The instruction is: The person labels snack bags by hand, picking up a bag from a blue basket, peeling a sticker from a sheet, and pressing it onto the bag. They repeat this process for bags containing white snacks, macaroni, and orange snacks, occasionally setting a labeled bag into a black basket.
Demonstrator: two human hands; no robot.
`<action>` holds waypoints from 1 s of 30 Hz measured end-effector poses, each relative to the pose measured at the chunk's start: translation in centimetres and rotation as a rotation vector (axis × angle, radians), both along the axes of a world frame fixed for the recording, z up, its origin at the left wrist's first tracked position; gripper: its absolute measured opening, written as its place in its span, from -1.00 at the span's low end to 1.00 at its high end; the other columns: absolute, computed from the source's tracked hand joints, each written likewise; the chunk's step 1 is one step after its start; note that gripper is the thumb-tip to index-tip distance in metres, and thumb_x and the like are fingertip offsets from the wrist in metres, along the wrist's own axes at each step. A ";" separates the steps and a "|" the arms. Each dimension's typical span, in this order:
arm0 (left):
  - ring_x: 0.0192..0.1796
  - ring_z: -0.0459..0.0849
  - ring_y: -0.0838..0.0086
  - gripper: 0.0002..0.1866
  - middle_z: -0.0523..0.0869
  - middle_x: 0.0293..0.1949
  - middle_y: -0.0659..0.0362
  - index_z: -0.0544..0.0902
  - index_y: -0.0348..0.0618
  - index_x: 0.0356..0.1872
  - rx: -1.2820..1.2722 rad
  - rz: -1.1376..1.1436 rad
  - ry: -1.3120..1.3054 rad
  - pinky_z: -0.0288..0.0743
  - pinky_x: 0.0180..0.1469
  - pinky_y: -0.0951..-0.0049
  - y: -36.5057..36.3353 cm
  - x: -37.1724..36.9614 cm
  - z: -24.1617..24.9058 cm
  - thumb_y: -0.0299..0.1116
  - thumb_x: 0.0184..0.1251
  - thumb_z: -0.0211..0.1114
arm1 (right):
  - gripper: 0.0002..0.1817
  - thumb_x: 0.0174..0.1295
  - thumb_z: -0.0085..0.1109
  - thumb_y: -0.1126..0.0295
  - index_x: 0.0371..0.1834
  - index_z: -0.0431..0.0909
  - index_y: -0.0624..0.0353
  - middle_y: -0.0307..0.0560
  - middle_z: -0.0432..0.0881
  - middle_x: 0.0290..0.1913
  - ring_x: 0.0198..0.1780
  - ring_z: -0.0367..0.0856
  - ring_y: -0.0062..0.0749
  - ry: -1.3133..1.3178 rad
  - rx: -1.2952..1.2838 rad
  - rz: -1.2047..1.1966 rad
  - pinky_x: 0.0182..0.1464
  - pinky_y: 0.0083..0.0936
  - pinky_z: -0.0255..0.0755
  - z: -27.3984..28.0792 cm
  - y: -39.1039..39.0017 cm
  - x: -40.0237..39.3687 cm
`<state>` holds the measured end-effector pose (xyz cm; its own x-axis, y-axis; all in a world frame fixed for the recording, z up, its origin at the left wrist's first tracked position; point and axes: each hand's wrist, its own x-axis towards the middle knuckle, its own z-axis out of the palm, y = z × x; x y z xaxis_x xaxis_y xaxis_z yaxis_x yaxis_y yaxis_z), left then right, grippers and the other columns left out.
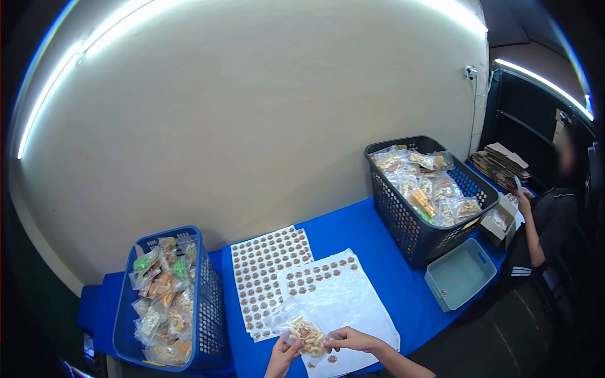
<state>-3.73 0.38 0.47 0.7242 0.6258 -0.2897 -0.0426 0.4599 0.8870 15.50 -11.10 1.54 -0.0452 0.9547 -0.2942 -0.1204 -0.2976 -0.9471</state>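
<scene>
My left hand point(285, 356) grips the left side of a clear plastic snack bag point(311, 345), fingers closed on its edge. On the bag's right side, my right hand point(353, 340) is closed with thumb and fingers pinching the plastic. Pale, curved snack pieces fill the bag, and a round brown label shows on its front. Beneath it lies a white sticker sheet point(353, 302) with round brown stickers along its top and a few near the bottom; much of it is bare. A fuller sticker sheet point(265, 271) lies to the left, partly covered.
A blue basket point(211, 315) of bagged snacks stands at left. Farther right, a black basket point(403, 220) holds more bags, beside a grey-green tray point(463, 277). Another person point(554, 220) stands at right near flattened cardboard point(501, 165) and an open box point(504, 220). Blue cloth point(340, 220) covers the table.
</scene>
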 end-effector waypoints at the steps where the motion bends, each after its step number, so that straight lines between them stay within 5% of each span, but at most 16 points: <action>1: -0.02 0.54 0.36 -0.52 0.50 -0.02 0.00 0.19 -0.23 0.16 -0.031 -0.004 0.003 0.46 -0.01 0.33 0.0 -0.1 0.0 -0.38 0.25 0.10 | -0.65 0.14 0.11 0.10 -0.29 0.57 0.18 -0.28 0.56 -0.42 -0.42 0.39 -0.70 0.000 0.028 -0.047 -0.33 -0.70 0.27 0.3 -0.2 0.5; 5: 0.04 0.50 0.20 -0.52 0.47 0.02 -0.07 0.19 -0.28 0.15 0.052 0.063 -0.037 0.40 0.05 0.24 0.0 0.4 2.0 -0.35 0.26 0.08 | -0.72 0.14 0.09 0.17 -0.34 0.58 0.18 -0.28 0.56 -0.48 -0.46 0.41 -0.69 -0.105 0.102 -0.391 -0.36 -0.69 0.29 1.4 -0.3 5.3; 9: 0.03 0.52 0.25 -0.56 0.47 0.02 -0.07 0.23 -0.27 0.12 0.095 0.114 0.040 0.40 0.03 0.35 0.5 0.0 2.6 -0.41 0.24 0.09 | -0.81 0.19 0.01 0.34 -0.47 0.50 0.21 -0.17 0.52 -0.53 -0.53 0.43 -0.61 -0.012 0.401 -0.928 -0.45 -0.67 0.34 7.0 -1.2 12.4; 12: 0.00 0.53 0.30 -0.61 0.49 0.00 -0.04 0.28 -0.27 0.08 0.086 0.127 0.059 0.40 -0.01 0.41 0.5 -0.3 2.1 -0.43 0.24 0.09 | -0.72 0.24 -0.03 0.19 -0.18 0.41 0.18 -0.16 0.53 -0.35 -0.49 0.43 -0.63 0.231 0.593 -0.991 -0.40 -0.70 0.32 9.1 -2.3 17.3; 15: -0.04 0.55 0.34 -0.66 0.52 -0.04 0.01 0.35 -0.26 0.01 0.066 0.137 0.086 0.40 -0.02 0.44 0.6 -0.8 1.2 -0.43 0.23 0.10 | -0.73 0.22 0.00 0.20 -0.16 0.42 0.16 -0.22 0.52 -0.39 -0.50 0.42 -0.63 0.242 0.538 -1.167 -0.43 -0.71 0.30 6.9 -3.0 19.2; 19: -0.16 0.58 0.44 -0.59 0.58 -0.13 0.10 0.31 -0.20 0.07 0.200 0.133 0.011 0.46 -0.10 0.49 1.6 -2.1 -1.3 -0.37 0.21 0.13 | -0.86 0.18 0.03 0.28 -0.37 0.47 0.10 -0.30 0.49 -0.51 -0.52 0.41 -0.64 0.231 0.325 -1.143 -0.49 -0.68 0.30 1.4 -3.0 17.2; 24: -0.11 0.55 0.48 -0.76 0.60 -0.20 0.08 0.42 -0.32 -0.10 0.332 0.328 0.019 0.39 -0.09 0.56 4.4 -4.6 3.8 -0.53 0.20 0.08 | -0.60 0.27 -0.08 0.18 -0.71 0.25 0.08 -0.28 0.22 -0.74 -0.65 0.24 -0.53 0.284 0.192 -0.950 -0.57 -0.56 0.16 -4.6 -2.1 11.6; 30: -0.16 0.53 0.52 -0.77 0.58 -0.21 0.11 0.42 -0.30 -0.09 0.721 0.464 0.055 0.38 -0.04 0.54 13.7 -9.7 9.3 -0.46 0.25 0.07 | -0.72 0.24 -0.02 0.31 -0.63 0.31 0.11 -0.30 0.28 -0.66 -0.62 0.26 -0.64 0.230 0.126 -0.948 -0.56 -0.70 0.19 -6.3 -1.1 8.5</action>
<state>-13.38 14.12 9.82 0.3456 0.9001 0.2651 -0.0352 -0.2699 0.9623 23.98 -12.23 -4.72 0.7124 0.6487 -0.2676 -0.4423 0.1190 -0.8889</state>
